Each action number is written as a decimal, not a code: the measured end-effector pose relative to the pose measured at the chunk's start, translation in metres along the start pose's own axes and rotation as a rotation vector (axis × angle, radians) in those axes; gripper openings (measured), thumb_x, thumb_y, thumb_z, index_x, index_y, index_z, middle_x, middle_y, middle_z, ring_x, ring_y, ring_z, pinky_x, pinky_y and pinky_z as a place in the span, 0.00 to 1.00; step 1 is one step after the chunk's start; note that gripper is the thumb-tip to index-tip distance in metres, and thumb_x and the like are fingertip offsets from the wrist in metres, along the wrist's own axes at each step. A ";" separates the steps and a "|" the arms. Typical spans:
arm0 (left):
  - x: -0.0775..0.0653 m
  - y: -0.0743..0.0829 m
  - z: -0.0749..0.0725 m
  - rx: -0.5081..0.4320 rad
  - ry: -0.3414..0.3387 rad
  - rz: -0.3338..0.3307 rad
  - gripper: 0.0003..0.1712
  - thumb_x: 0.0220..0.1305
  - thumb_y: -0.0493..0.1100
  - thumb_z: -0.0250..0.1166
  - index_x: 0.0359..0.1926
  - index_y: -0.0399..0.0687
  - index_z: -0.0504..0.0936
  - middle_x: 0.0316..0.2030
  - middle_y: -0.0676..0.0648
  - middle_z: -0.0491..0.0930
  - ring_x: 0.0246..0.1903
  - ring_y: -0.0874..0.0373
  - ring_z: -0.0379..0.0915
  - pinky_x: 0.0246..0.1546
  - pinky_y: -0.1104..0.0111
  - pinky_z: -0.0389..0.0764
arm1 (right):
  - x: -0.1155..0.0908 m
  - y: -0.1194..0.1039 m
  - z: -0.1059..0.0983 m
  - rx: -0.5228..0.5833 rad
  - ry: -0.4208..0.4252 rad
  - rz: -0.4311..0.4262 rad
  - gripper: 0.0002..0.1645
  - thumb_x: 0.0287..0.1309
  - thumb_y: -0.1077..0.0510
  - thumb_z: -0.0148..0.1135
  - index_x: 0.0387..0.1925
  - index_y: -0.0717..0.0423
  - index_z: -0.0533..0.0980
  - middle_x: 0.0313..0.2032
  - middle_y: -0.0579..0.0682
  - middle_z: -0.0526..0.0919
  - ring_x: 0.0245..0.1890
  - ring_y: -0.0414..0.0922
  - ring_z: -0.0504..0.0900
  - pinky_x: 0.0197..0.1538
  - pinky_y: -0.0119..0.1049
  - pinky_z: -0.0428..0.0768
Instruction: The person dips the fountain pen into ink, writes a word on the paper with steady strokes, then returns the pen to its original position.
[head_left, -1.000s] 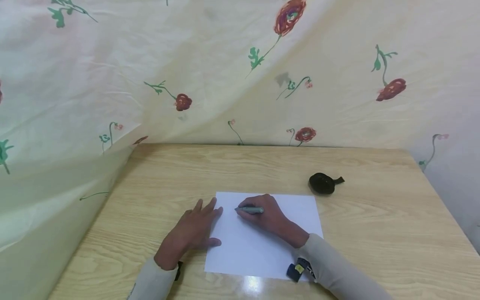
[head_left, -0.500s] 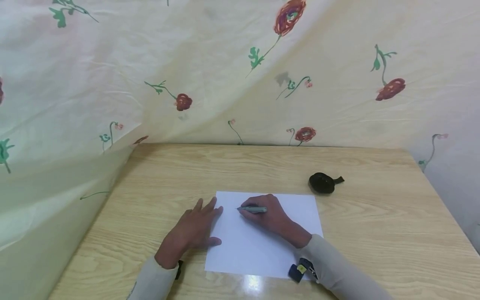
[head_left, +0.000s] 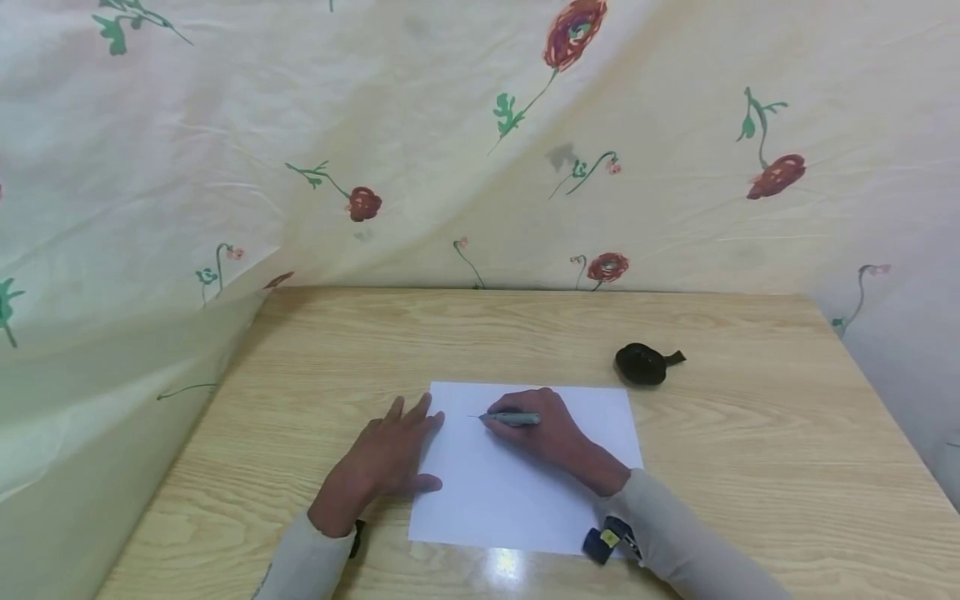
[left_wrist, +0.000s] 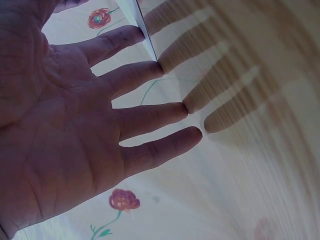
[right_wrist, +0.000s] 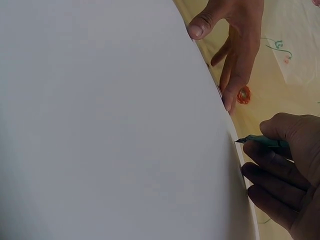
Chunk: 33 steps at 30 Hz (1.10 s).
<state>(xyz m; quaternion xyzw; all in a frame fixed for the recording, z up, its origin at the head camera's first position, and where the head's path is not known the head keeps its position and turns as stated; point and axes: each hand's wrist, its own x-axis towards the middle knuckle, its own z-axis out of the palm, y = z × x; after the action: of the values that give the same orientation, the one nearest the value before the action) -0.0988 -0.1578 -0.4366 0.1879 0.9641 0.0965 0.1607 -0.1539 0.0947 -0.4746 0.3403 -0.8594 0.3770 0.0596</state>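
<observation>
A white sheet of paper (head_left: 480, 500) lies on the wooden table. My right hand (head_left: 536, 429) rests over its upper part and pinches a grey-green pen (head_left: 513, 418), whose dark tip meets the sheet. A short thin line (head_left: 472, 416) shows just left of that tip. At the sheet's left edge my left hand (head_left: 393, 450) lies with fingers spread, thumb and index fingertip on the paper and the others on the wood. The left wrist view shows those fingers (left_wrist: 150, 112) straight, their tips down on the glossy surface. In the right wrist view, the pen (right_wrist: 267, 141) sits between thumb and index finger.
Beyond the sheet's upper right corner stands a small black pan-shaped dish (head_left: 641, 365) with a short handle. A flowered cloth (head_left: 450, 125) hangs behind the table (head_left: 360, 333) and along its left side. A dark wrist device (head_left: 607, 540) overlaps the sheet's lower right corner.
My right hand and the pen have slid slightly to the right across the paper, and a thin line now shows behind the tip. My left hand has stayed in place.
</observation>
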 end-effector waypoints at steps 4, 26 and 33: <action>0.000 0.001 0.001 0.001 0.004 0.000 0.51 0.53 0.60 0.75 0.73 0.48 0.65 0.76 0.40 0.54 0.72 0.30 0.47 0.60 0.39 0.65 | -0.002 0.001 -0.002 -0.013 -0.007 0.014 0.06 0.55 0.58 0.72 0.36 0.53 0.88 0.31 0.44 0.89 0.31 0.36 0.86 0.36 0.32 0.81; 0.001 -0.003 0.005 0.029 0.018 0.008 0.52 0.52 0.62 0.75 0.73 0.49 0.65 0.76 0.40 0.54 0.72 0.29 0.48 0.57 0.39 0.68 | -0.015 0.007 -0.011 -0.021 0.033 0.021 0.06 0.52 0.59 0.74 0.35 0.52 0.88 0.30 0.41 0.89 0.28 0.33 0.84 0.33 0.31 0.80; 0.001 -0.003 0.006 0.017 0.018 0.014 0.52 0.52 0.61 0.75 0.74 0.49 0.65 0.76 0.40 0.54 0.72 0.29 0.47 0.57 0.39 0.68 | -0.019 0.009 -0.016 -0.026 0.042 0.029 0.06 0.52 0.59 0.74 0.35 0.51 0.88 0.30 0.41 0.89 0.29 0.33 0.84 0.34 0.32 0.81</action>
<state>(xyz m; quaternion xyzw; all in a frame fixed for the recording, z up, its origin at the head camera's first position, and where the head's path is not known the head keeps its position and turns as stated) -0.0985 -0.1596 -0.4434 0.1950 0.9650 0.0912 0.1496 -0.1471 0.1206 -0.4753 0.3191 -0.8676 0.3736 0.0766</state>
